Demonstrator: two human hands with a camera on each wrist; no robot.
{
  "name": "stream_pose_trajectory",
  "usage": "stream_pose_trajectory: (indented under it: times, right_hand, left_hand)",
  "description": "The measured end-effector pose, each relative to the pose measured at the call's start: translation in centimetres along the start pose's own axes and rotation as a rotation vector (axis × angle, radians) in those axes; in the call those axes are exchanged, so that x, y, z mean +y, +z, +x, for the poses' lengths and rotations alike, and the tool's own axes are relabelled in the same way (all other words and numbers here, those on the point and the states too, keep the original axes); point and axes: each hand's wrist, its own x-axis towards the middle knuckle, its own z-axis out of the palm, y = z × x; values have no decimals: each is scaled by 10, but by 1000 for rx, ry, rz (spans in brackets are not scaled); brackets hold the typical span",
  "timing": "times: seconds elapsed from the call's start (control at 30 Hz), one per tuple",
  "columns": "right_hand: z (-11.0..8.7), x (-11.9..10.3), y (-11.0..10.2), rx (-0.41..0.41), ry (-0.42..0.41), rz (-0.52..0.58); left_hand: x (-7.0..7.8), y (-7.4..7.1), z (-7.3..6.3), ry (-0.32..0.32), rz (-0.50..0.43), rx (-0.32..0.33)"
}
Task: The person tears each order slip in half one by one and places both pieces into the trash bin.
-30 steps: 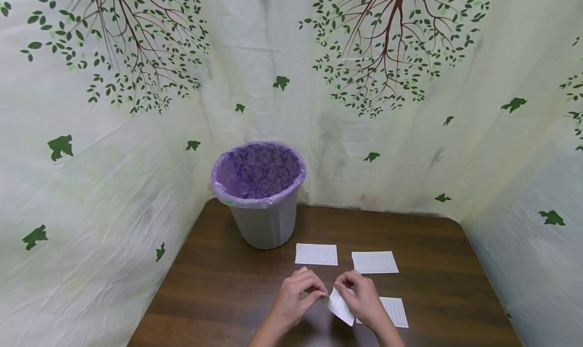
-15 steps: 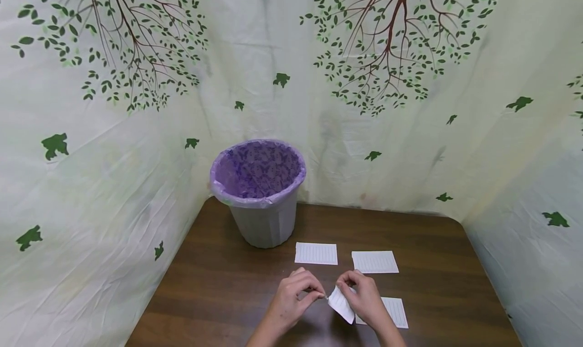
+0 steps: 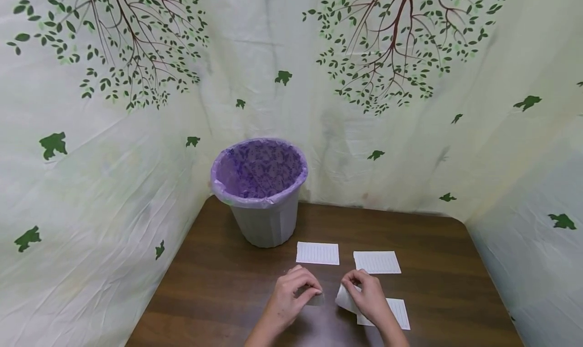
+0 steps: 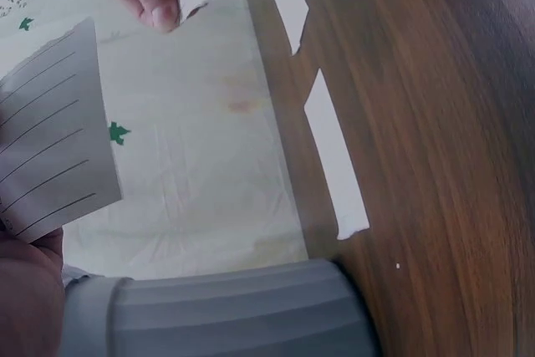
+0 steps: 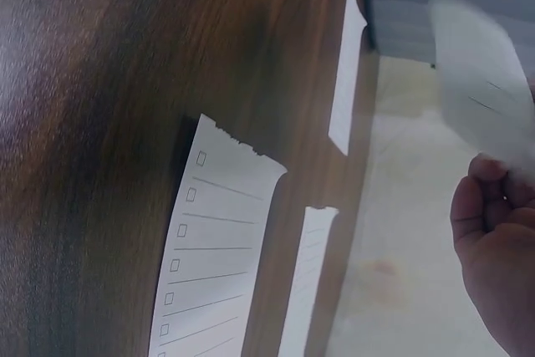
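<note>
Between the fingertips of my left hand (image 3: pixel 291 296), a torn piece of lined paper (image 4: pixel 63 135) is pinched, its rough edge showing in the left wrist view. A short way to the right, my right hand (image 3: pixel 366 291) pinches another piece of white paper (image 3: pixel 348 299) between thumb and fingers. The two pieces are apart, both held above the brown table (image 3: pixel 218 296). Under the right hand lies a lined sheet (image 3: pixel 398 312), partly covered in the head view. In the right wrist view this sheet (image 5: pixel 213 248) shows small checkboxes and a ragged torn end.
Farther back on the table lie two more lined sheets, a left one (image 3: pixel 317 253) and a right one (image 3: pixel 377 262). A grey bin (image 3: pixel 268 225) with a purple liner stands at the back left. Cloth walls (image 3: pixel 328 134) printed with trees and leaves surround the table.
My hands have drawn apart a little. A separate paper piece now shows in the left hand, with a gap between it and the piece in the right hand.
</note>
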Motion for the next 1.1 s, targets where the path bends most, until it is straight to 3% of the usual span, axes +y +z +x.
stream_pose_trajectory:
  times: [0.43,0.73,1.1]
  right_hand:
    - [15,-9,-6,-9,81,-13]
    - [41,-34,-17,-6,7,37]
    - [86,-66,-28,-16,-115,76]
  left_hand:
    - [-13,-10,3,11,91,61]
    - [-16,-30,23,0,122,93]
    - [-23,-67,55,-19,148,117]
